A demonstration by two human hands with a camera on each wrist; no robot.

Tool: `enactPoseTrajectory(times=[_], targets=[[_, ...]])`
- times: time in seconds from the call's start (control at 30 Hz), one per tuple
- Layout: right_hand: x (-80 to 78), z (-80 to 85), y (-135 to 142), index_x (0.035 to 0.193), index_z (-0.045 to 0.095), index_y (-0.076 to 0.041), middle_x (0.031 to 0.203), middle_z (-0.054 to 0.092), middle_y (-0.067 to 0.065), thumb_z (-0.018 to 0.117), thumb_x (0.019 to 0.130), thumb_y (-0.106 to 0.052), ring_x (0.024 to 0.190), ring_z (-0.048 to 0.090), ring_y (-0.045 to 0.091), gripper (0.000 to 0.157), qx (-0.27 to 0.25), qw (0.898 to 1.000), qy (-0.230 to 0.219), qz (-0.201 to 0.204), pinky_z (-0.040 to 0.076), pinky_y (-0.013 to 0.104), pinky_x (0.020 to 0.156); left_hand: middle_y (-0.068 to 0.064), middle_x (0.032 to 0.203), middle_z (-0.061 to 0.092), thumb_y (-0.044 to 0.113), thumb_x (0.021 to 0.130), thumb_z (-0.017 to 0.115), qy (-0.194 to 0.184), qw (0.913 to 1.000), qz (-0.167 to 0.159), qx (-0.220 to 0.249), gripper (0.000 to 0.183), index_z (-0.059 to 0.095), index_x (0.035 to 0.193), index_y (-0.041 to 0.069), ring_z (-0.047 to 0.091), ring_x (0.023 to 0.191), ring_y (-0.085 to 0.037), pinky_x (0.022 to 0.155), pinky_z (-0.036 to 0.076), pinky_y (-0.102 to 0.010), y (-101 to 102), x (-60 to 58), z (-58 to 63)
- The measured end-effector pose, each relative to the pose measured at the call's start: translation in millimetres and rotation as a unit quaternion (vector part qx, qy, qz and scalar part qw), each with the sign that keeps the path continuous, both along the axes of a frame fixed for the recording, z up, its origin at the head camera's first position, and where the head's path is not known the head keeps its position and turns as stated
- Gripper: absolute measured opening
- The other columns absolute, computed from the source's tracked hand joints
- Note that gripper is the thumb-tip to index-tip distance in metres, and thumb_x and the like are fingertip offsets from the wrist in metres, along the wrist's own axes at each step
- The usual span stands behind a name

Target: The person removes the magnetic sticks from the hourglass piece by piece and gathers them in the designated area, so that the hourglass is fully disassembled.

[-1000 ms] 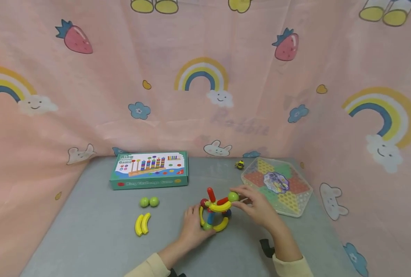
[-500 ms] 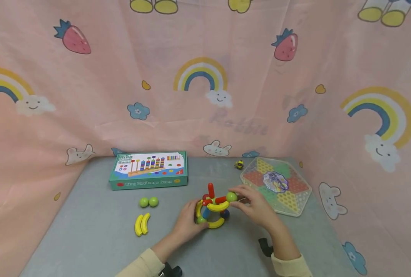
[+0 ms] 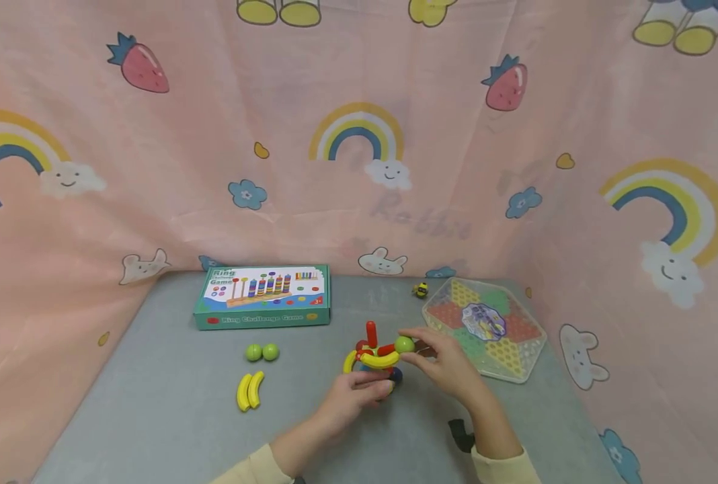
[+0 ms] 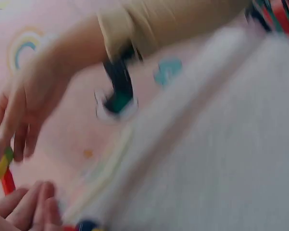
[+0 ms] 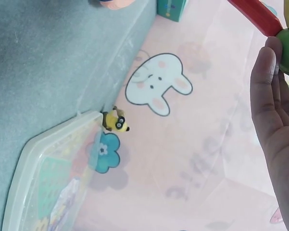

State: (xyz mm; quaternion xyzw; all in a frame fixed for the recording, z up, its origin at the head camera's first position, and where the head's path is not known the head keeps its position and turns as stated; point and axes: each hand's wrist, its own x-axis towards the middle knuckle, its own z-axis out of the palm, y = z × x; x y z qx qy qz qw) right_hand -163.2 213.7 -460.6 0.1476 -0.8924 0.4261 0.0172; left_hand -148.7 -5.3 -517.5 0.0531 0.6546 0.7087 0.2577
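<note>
One green ball (image 3: 404,344) was pinched between the thumb and fingers of my right hand (image 3: 445,363), at the right side of the toy assembly (image 3: 371,352). The assembly was between my hands, over the middle of the grey table (image 3: 171,390). My left hand (image 3: 349,400) lay across its lower front, hiding much of the base, and I could not tell whether those fingers gripped. I judged that a slack hold there might let the base swing or tip if I pressed the ball, and a sideways push could twist a joint loose. The upright red rod (image 3: 371,333) pointed up, leaning slightly left; the second red rod (image 3: 386,349) ran nearly level toward the ball. Below it, the yellow curved piece (image 3: 380,361) stretched left to right, ends raised. With the base covered, I couldn't judge the whole assembly's long axis.
</note>
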Motion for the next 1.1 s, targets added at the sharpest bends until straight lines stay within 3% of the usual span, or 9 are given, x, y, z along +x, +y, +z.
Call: enactPoseTrajectory(times=[0.07,0.17,0.27,0.33,0.47,0.63,0.83,0.93,1.1], targets=[[-0.1,-0.7,0,0.126,0.069,-0.017,0.117,0.071,-0.001,0.077,0.089,-0.022,0.094,0.067,0.014,0.038,-0.001,1.000,0.004,-0.002,0.060,0.033,0.085,-0.010,0.115,0.075,0.036,0.096,0.068,-0.045,0.9967,0.032,0.059,0.048,0.067,0.127,-0.001,0.071,0.104,-0.023,0.096,0.056,-0.038,8,3.3,5.7],[-0.6,-0.7,0,0.125,0.069,-0.016,0.116,0.071,0.000,0.077,0.090,-0.021,0.095,0.067,0.014,0.037,-0.004,1.000,0.010,0.002,0.060,0.034,0.086,-0.009,0.114,0.075,0.039,0.096,0.067,-0.101,0.9828,0.087,0.127,0.052,0.064,0.129,-0.002,0.072,0.101,-0.016,0.096,0.056,-0.033,16,3.4,12.7],[-0.7,0.0,1,0.124,0.069,-0.015,0.116,0.072,0.000,0.076,0.090,-0.019,0.095,0.067,0.014,0.035,-0.007,1.000,0.015,0.004,0.060,0.036,0.087,-0.009,0.111,0.076,0.038,0.097,0.067,-0.130,0.9720,0.119,0.155,0.051,0.062,0.129,-0.001,0.073,0.096,-0.013,0.094,0.057,-0.031,21,1.6,16.3],[-0.5,0.1,1,0.124,0.070,-0.014,0.115,0.072,0.000,0.076,0.090,-0.018,0.094,0.067,0.015,0.035,-0.010,1.000,0.017,0.004,0.060,0.037,0.087,-0.008,0.108,0.076,0.036,0.098,0.065,-0.136,0.9704,0.127,0.153,0.047,0.062,0.128,-0.001,0.072,0.094,-0.012,0.093,0.057,-0.030,22,0.9,16.9],[-0.7,-2.1,2,0.125,0.069,-0.011,0.115,0.072,0.003,0.075,0.090,-0.016,0.093,0.067,0.016,0.036,-0.005,1.000,0.026,0.004,0.060,0.038,0.085,-0.007,0.106,0.076,0.030,0.101,0.062,-0.118,0.9766,0.119,0.135,0.041,0.063,0.126,-0.003,0.072,0.089,-0.011,0.089,0.058,-0.029,23,1.3,15.2],[-1.4,-4.8,3,0.128,0.069,-0.012,0.117,0.072,0.002,0.075,0.091,-0.015,0.095,0.069,0.015,0.038,0.003,1.000,0.017,-0.013,0.060,0.034,0.085,-0.012,0.109,0.075,0.027,0.104,0.058,-0.090,0.9868,0.069,0.115,0.040,0.061,0.126,-0.006,0.073,0.093,-0.017,0.086,0.059,-0.030,19,1.8,14.2],[-1.0,-2.1,3,0.131,0.066,-0.012,0.121,0.071,0.005,0.074,0.092,-0.016,0.097,0.069,0.018,0.041,0.002,1.000,0.009,-0.002,0.060,0.035,0.085,-0.012,0.107,0.073,0.039,0.101,0.060,-0.038,0.9977,0.025,0.051,0.051,0.056,0.132,-0.002,0.070,0.091,-0.019,0.083,0.059,-0.028,3,7.4,24.0],[-0.6,-1.2,2,0.132,0.066,-0.012,0.121,0.071,0.006,0.074,0.092,-0.017,0.098,0.070,0.019,0.041,0.004,1.000,0.009,-0.001,0.060,0.036,0.085,-0.013,0.102,0.074,0.042,0.099,0.063,-0.002,0.9996,0.017,0.023,0.056,0.047,0.136,0.003,0.070,0.086,-0.022,0.083,0.059,-0.028,-8,11.1,32.0],[0.5,-2.0,2,0.130,0.067,-0.011,0.118,0.071,0.005,0.074,0.092,-0.018,0.097,0.069,0.017,0.040,0.009,1.000,0.011,-0.003,0.060,0.037,0.084,-0.014,0.099,0.075,0.035,0.099,0.065,0.033,0.9984,0.007,0.045,0.057,0.034,0.137,0.006,0.074,0.084,-0.027,0.086,0.060,-0.034,-23,12.1,39.9]])
